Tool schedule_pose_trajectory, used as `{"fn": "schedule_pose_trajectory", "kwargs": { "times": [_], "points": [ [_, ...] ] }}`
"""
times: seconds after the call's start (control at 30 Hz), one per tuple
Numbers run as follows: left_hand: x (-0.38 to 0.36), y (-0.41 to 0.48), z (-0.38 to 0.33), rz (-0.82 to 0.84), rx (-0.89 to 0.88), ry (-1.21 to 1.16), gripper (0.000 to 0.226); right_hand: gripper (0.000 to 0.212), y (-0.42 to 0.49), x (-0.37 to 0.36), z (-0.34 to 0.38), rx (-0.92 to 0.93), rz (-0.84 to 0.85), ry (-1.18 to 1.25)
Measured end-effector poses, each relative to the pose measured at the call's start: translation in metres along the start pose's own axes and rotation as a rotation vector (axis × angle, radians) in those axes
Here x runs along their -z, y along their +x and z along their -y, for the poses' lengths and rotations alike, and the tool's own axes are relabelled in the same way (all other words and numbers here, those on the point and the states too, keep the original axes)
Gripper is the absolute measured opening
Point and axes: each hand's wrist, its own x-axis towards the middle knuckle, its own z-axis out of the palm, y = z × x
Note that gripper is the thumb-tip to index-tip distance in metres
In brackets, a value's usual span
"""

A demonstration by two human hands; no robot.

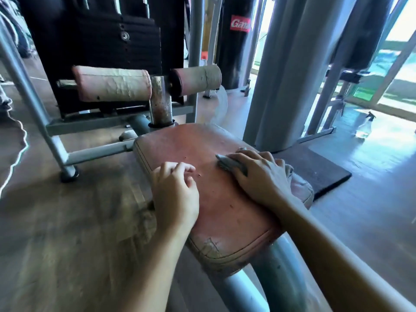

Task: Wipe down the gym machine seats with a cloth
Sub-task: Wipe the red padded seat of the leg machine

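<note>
Hands are both lying on the worn reddish seat (216,199) of a gym machine, forearms reaching in from the near edge. The right hand (261,176) is pressing flat on a crumpled grey cloth (229,164), fingers spread over it rather than closed around it; the cloth is sitting on the far right part of the seat, one corner poking out past the fingertips and another fold showing beyond the knuckles by the seat's right edge. The left hand (175,192) is resting on the seat's left side, its grip loose and holding nothing, fingers half curled with the tips touching the upholstery. The seat's cover is showing small dark specks and a cracked, patched corner at the near end. Beyond the seat, two faded padded rollers (112,86) are sticking out either side of a rusty upright post (161,102), with a dark weight stack (99,41) behind them. A clear spray bottle (365,127) is standing on the floor (67,221) well off to the right, and a dark mat (315,170) is lying just beside the seat.
</note>
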Motion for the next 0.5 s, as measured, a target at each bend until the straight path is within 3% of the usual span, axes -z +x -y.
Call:
{"fn": "schedule_pose_trajectory", "kwargs": {
  "times": [0.17,0.33,0.43,0.5],
  "points": [
    [0.001,-0.001,-0.002,-0.013,0.082,-0.068,0.023,0.045,-0.025,0.017,0.028,-0.098,0.143,0.018],
    [0.01,0.0,0.0,0.01,0.163,-0.194,0.018,0.053,-0.052,0.053,0.042,-0.02,0.353,0.07],
    [0.015,-0.005,0.007,0.096,0.12,-0.237,0.016,0.051,-0.065,0.058,0.032,-0.014,0.302,0.047],
    [0.028,-0.002,0.005,0.171,0.221,-0.395,0.009,0.048,-0.079,0.052,0.036,-0.032,0.259,0.101]
  ]
}}
